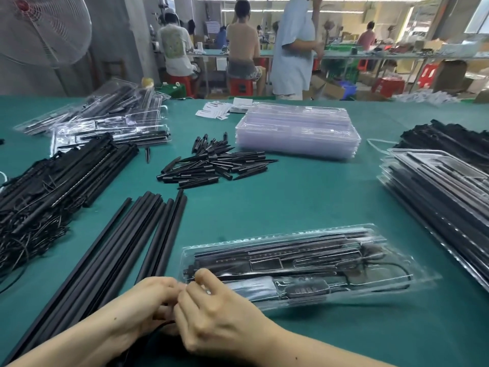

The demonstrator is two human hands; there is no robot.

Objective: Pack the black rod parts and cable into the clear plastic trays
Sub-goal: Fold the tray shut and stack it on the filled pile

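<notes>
Both hands (185, 305) meet at filled tray's (304, 263) near-left edge, fingers curled pinching thin cable (165, 324).

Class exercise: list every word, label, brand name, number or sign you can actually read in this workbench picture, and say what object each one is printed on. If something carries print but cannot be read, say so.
No text in this picture can be read.
White paper slips at the far side of the table: dark print, too small and blurred.
White sheet hanging from the far workbench: print too blurred.
Patterned shirt back of a seated person: design unreadable.
</notes>
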